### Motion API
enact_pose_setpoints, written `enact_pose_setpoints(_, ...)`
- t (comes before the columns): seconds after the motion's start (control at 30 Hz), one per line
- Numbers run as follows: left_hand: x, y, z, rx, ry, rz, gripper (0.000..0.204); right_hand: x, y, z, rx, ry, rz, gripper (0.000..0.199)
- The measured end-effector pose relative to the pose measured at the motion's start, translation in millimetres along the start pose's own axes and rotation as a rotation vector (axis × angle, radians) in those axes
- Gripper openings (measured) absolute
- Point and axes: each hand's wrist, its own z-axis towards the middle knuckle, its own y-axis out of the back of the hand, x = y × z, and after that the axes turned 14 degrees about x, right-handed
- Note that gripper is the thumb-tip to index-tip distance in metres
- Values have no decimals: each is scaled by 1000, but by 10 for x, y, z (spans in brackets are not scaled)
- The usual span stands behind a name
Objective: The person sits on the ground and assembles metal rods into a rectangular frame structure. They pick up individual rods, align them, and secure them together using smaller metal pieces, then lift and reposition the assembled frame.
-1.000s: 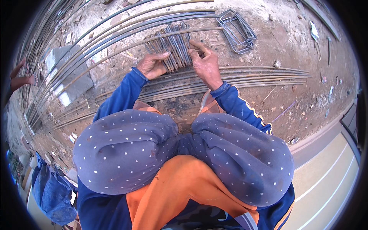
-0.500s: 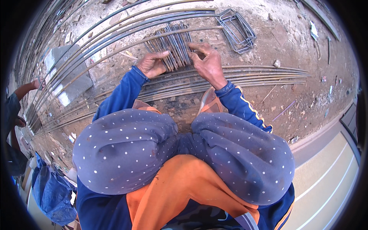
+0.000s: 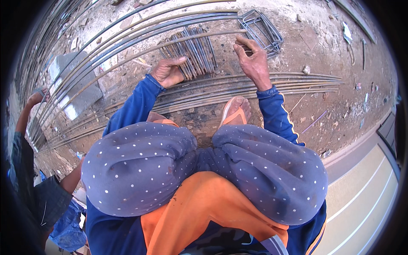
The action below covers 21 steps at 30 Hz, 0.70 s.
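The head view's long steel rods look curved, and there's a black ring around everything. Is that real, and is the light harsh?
Head view: the rods bow only from fisheye distortion, most near the rim; the black ring is the lens edge. Sunlight is strong and the ground looks washed out. The left hand and right hand look sharp, not blurred.

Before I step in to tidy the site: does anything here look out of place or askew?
Nothing stands out. The stirrups sit in an even row under both hands; spare stirrups lie bundled beside the long bars.
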Motion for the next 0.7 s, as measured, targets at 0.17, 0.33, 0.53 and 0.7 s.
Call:
enact_pose_setpoints(0.17,9,-30,-24,14,-15,12,38,-548,894,327,-226,-55,-564,74)
enact_pose_setpoints(0.33,7,-71,26,4,-8,6,38,-897,1342,522,122,-132,-621,104)
enact_pose_setpoints(0.53,13,-66,10,-36,-11,12,37,-766,1349,580,180,-162,-439,106)
enact_pose_setpoints(0.7,0,-54,-19,-42,-2,11,33,-603,1365,448,-6,-176,-399,98)
